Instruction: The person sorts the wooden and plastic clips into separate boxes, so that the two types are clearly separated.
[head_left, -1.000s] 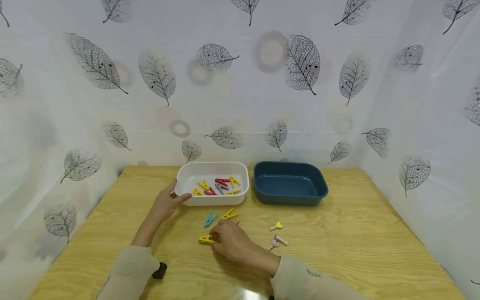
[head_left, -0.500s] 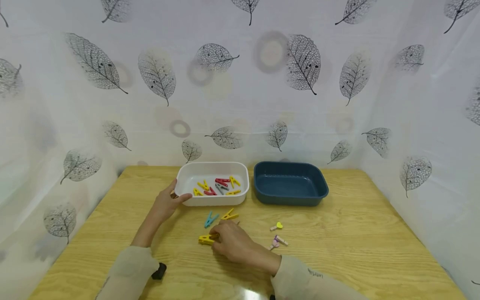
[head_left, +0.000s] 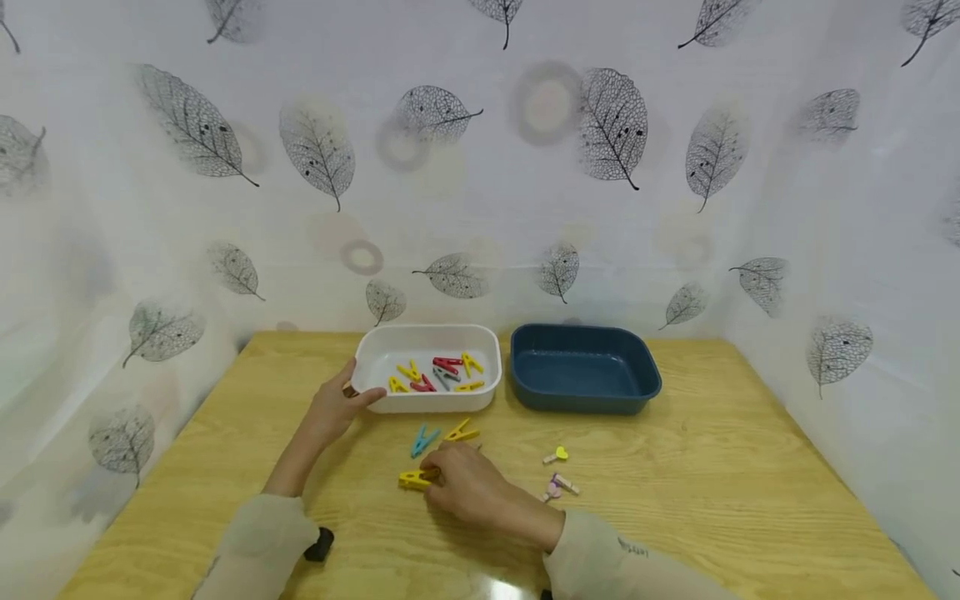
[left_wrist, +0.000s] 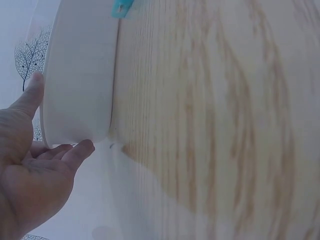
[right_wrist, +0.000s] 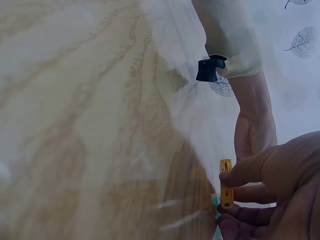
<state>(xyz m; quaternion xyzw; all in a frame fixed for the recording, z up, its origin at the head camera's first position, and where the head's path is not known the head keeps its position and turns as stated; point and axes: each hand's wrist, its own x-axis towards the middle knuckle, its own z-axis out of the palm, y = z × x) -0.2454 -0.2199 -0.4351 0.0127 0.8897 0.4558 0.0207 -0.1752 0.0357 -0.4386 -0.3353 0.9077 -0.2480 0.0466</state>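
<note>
Right hand [head_left: 471,487] fingers clamped on yellow clip [head_left: 412,480], left hand [head_left: 334,408] fingers curled round white tub [head_left: 438,403] corner. Light pinch probably best imo, clear of blue clip [head_left: 422,442] nearby.

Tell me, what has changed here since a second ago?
Nothing visibly moved on the table; only the head view shifted slightly. No grip was taken or released: the left hand still holds the white bin, the right hand still pinches a yellow clip. The blue bin and turquoise clip stayed put.
</note>
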